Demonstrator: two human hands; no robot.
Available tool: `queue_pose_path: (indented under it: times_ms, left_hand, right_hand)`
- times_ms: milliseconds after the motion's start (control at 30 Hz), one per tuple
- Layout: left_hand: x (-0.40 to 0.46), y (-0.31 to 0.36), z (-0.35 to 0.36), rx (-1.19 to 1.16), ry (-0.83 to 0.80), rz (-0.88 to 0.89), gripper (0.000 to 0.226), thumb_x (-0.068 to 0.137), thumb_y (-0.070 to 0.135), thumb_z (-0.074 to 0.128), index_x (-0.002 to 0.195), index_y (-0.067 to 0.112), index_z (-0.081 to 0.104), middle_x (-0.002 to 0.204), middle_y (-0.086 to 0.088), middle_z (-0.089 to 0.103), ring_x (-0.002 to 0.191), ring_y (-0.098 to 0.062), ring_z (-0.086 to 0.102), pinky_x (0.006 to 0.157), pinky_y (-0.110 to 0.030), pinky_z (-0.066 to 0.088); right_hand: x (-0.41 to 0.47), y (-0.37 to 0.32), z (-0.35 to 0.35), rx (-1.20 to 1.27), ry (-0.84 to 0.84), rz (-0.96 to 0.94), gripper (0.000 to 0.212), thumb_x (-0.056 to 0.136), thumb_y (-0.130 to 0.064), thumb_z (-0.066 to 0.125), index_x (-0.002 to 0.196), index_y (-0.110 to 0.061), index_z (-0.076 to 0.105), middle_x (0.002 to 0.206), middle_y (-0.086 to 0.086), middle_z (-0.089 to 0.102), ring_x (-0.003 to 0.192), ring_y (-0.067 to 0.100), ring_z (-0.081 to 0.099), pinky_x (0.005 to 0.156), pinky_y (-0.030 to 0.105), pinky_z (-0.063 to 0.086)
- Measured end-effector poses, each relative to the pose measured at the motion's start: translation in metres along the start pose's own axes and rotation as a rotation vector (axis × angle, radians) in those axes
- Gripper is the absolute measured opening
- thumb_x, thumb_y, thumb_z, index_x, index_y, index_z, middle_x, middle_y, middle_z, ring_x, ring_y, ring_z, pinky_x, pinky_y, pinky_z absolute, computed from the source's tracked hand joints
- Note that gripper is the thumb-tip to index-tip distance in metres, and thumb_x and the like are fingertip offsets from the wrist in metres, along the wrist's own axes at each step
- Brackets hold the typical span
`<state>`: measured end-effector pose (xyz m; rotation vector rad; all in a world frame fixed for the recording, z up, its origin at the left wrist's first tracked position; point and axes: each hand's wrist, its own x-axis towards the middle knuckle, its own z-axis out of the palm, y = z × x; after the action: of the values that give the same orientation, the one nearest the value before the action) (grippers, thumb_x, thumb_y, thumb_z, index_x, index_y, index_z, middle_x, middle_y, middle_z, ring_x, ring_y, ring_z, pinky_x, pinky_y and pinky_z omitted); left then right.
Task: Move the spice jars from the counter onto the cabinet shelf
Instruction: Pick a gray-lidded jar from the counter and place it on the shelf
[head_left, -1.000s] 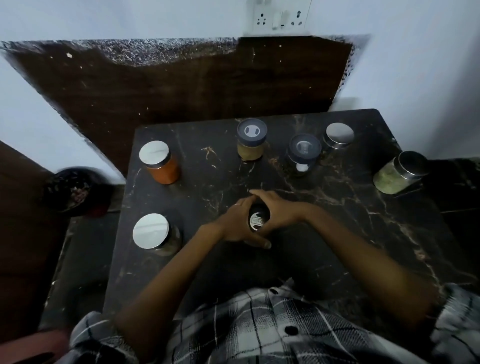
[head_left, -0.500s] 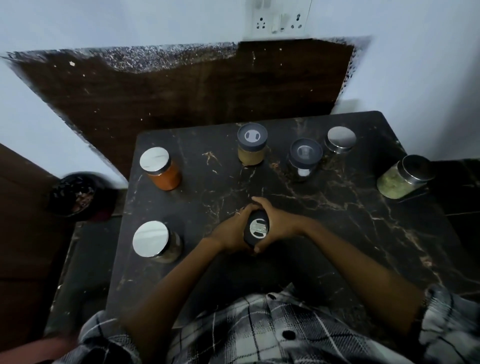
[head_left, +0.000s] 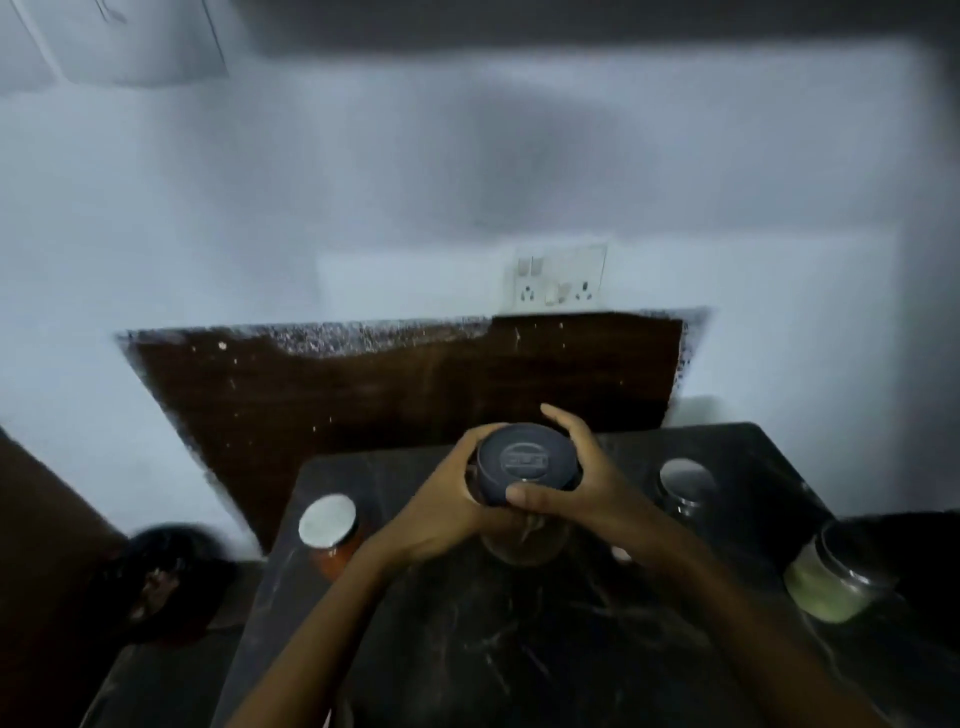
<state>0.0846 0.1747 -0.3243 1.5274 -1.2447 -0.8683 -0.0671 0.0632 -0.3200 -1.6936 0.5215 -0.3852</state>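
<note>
A glass spice jar with a dark grey lid (head_left: 524, 462) is held up above the black marble counter (head_left: 519, 649). My left hand (head_left: 441, 514) wraps its left side and my right hand (head_left: 587, 488) its right side, thumb on the lid's near edge. On the counter stand an orange-filled jar with a silver lid (head_left: 328, 525) at the left, a clear jar with a silver lid (head_left: 685, 480) at the right, and a green-filled jar (head_left: 831, 582) at the far right. A white cabinet (head_left: 119, 41) shows at the top left, blurred.
A dark wood panel (head_left: 405, 384) leans against the white wall behind the counter. A socket plate (head_left: 561, 280) sits on the wall above it. A dark round bowl (head_left: 166, 577) lies low at the left, beside the counter.
Both hands have lifted the dark-lidded jar off the counter and up toward the camera. The view has tilted upward, showing more wall and the cabinet's lower edge.
</note>
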Motion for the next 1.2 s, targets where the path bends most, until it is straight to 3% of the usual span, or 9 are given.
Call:
queue_pose_path:
  times_ms: [100,200,333,467,633,733,833,1033,1200]
  left_hand:
    - [0.016,0.059,-0.019,-0.078,0.1,0.121,0.072,0.064,0.03,0.083,0.126,0.037,0.047,0.119,0.022,0.059,0.107,0.004,0.06,0.08,-0.011,0.051]
    - [0.028,0.116,-0.033,-0.184,0.191,0.235,0.067,0.062,0.035,0.08,0.123,0.03,0.053,0.115,0.01,0.066,0.102,-0.005,0.065,0.076,-0.016,0.053]
    - [0.034,0.173,-0.044,-0.257,0.252,0.353,0.05,0.068,0.038,0.075,0.115,0.03,0.059,0.102,0.009,0.071,0.092,-0.008,0.069,0.069,-0.018,0.054]
    - [0.036,0.205,-0.051,-0.297,0.243,0.376,0.047,0.069,0.049,0.066,0.113,0.037,0.059,0.107,0.011,0.069,0.097,-0.005,0.068,0.073,-0.024,0.056]
    - [0.038,0.229,-0.049,-0.39,0.228,0.386,0.063,0.067,0.055,0.072,0.119,0.022,0.06,0.111,-0.003,0.071,0.098,-0.016,0.07,0.075,-0.025,0.057]
    - [0.04,0.239,-0.046,-0.39,0.247,0.386,0.07,0.066,0.06,0.063,0.12,0.016,0.059,0.109,-0.005,0.072,0.099,-0.019,0.07,0.084,-0.035,0.057]
    - [0.039,0.244,-0.045,-0.337,0.281,0.397,0.07,0.066,0.067,0.053,0.119,0.022,0.057,0.111,-0.001,0.071,0.099,-0.016,0.069,0.088,-0.037,0.056]
    - [0.032,0.246,-0.034,-0.347,0.316,0.472,0.059,0.062,0.062,0.055,0.113,0.033,0.054,0.094,0.022,0.07,0.084,0.006,0.067,0.06,-0.009,0.051]
    - [0.03,0.248,-0.031,-0.469,0.335,0.485,0.06,0.063,0.056,0.061,0.117,0.03,0.058,0.106,0.007,0.073,0.093,-0.008,0.071,0.076,-0.023,0.059]
  right_hand:
    - [0.014,-0.054,-0.012,0.108,0.098,-0.136,0.106,0.048,-0.067,0.078,0.138,-0.045,0.027,0.121,-0.024,0.052,0.104,-0.009,0.059,0.077,0.014,0.053]
    - [0.026,-0.108,-0.024,0.202,0.134,-0.288,0.085,0.061,-0.067,0.071,0.135,-0.043,0.036,0.114,-0.023,0.064,0.103,-0.007,0.061,0.074,0.01,0.051]
    - [0.026,-0.162,-0.032,0.205,0.155,-0.439,0.059,0.079,-0.063,0.054,0.133,-0.041,0.043,0.126,-0.015,0.061,0.115,0.003,0.058,0.085,0.018,0.052]
    - [0.019,-0.183,-0.028,0.306,0.161,-0.523,0.052,0.083,-0.058,0.048,0.129,-0.033,0.05,0.121,-0.013,0.064,0.111,0.004,0.061,0.08,0.014,0.052]
    - [0.018,-0.18,-0.018,0.668,-0.001,-0.422,0.048,0.085,-0.043,0.049,0.126,-0.018,0.056,0.128,0.01,0.061,0.124,0.031,0.053,0.099,0.048,0.046]
    - [0.017,-0.187,-0.017,0.767,-0.008,-0.424,0.058,0.079,-0.04,0.057,0.128,-0.01,0.053,0.129,0.016,0.059,0.124,0.033,0.053,0.102,0.054,0.042]
    - [0.015,-0.195,-0.013,0.684,0.102,-0.503,0.051,0.08,-0.042,0.058,0.123,-0.014,0.057,0.123,0.012,0.063,0.115,0.027,0.061,0.094,0.048,0.05]
    - [0.007,-0.207,0.001,0.258,0.582,-0.725,0.062,0.064,-0.046,0.075,0.118,-0.048,0.046,0.12,-0.021,0.055,0.109,-0.001,0.058,0.078,0.017,0.054]
    - [0.008,-0.209,0.014,0.077,0.751,-0.836,0.077,0.062,-0.034,0.084,0.124,-0.042,0.039,0.121,-0.03,0.038,0.117,0.007,0.051,0.091,0.034,0.052]
